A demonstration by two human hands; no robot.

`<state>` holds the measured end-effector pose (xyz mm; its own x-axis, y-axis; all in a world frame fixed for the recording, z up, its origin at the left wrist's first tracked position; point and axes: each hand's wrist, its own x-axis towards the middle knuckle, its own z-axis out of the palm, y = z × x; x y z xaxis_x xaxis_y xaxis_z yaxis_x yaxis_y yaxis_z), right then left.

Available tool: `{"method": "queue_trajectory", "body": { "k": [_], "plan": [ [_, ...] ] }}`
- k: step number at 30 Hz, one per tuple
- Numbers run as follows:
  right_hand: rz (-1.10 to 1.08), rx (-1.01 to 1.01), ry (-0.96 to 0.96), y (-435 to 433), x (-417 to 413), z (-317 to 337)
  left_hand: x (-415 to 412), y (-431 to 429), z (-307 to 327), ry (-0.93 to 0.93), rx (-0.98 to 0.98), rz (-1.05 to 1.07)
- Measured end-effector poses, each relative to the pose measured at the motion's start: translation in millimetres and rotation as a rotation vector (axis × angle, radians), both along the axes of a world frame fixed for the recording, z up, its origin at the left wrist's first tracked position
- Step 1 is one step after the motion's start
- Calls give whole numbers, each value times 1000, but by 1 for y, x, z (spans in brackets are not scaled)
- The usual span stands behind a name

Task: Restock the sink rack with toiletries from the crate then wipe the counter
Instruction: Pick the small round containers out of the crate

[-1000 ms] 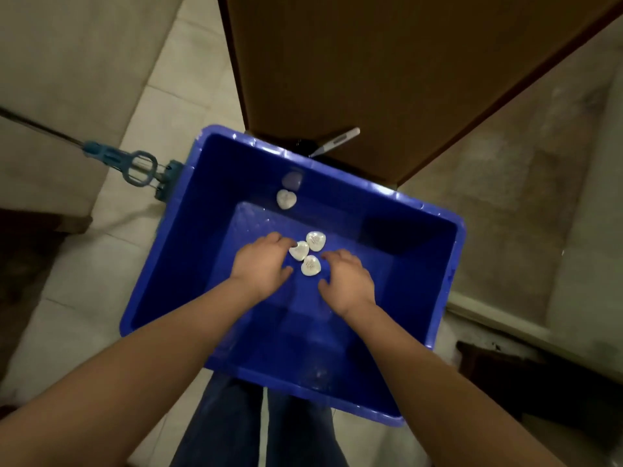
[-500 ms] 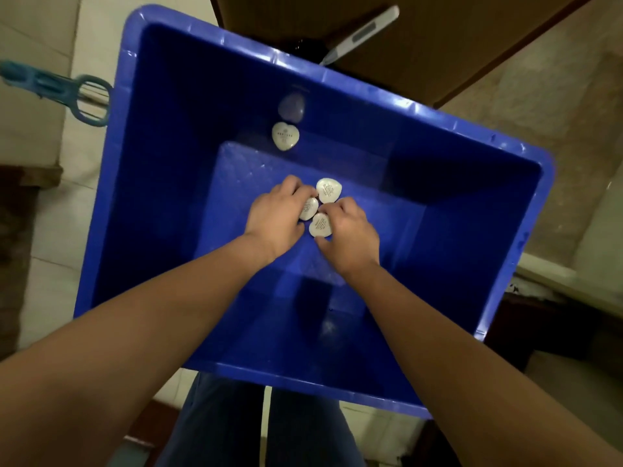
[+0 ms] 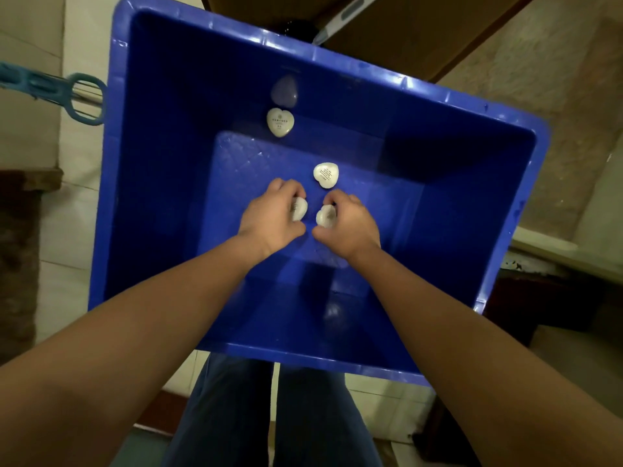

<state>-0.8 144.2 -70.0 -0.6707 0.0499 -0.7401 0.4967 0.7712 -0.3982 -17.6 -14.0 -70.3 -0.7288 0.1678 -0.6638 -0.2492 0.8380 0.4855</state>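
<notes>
1. From my station I look straight down into the blue crate [image 3: 111,197]. Both bare forearms reach in over its near rim, and the person's blue jeans [image 3: 269,416] show just below that rim.
2. The left hand [image 3: 269,217] is over the middle of the crate floor. Its fingers are curled down round a white heart-shaped piece, the left heart [image 3: 300,208], and only one edge of it peeks out.
3. The right hand [image 3: 347,227] sits just beside it, also mid-crate, with its fingers curled over the right heart [image 3: 325,215] in the same way. The two thumbs are close together, and I cannot tell whether they touch.
4. A third piece, the loose heart [image 3: 326,175], lies flat on the crate floor just beyond the hands, toward the far wall. Its printed face is up and neither hand touches it.
5. The far heart [image 3: 279,122] rests at the foot of the crate's far wall, well apart from the hands. A pale reflection of it shows on the glossy wall above.
6. Outside the crate, a teal loop handle [image 3: 84,99] rests against the left rim. A brown wooden panel [image 3: 421,28] stands beyond the far rim, with a white pen-like object [image 3: 340,18] in front of it.
</notes>
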Motion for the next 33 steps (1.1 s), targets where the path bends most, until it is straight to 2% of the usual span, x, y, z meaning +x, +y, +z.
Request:
{"method": "queue_trajectory", "body": {
  "k": [3,5,8,12,22,33],
  "plan": [
    [-321,-231,-153,-3,2,13,6,-3,8,-107,117,217],
    [-461,-348,-255,-6,4,24,8,-3,16,-147,182,343],
    [-503,-372,-306,-7,5,46,11,-3,34,-176,224,435],
    [-511,-378,-267,-3,8,79,13,-4,63,-197,293,484],
    [-535,-356,-29,8,26,168,24,6,151,-119,383,426],
    [-580,-313,186,22,63,264,20,24,248,-79,478,264]
  ]
}}
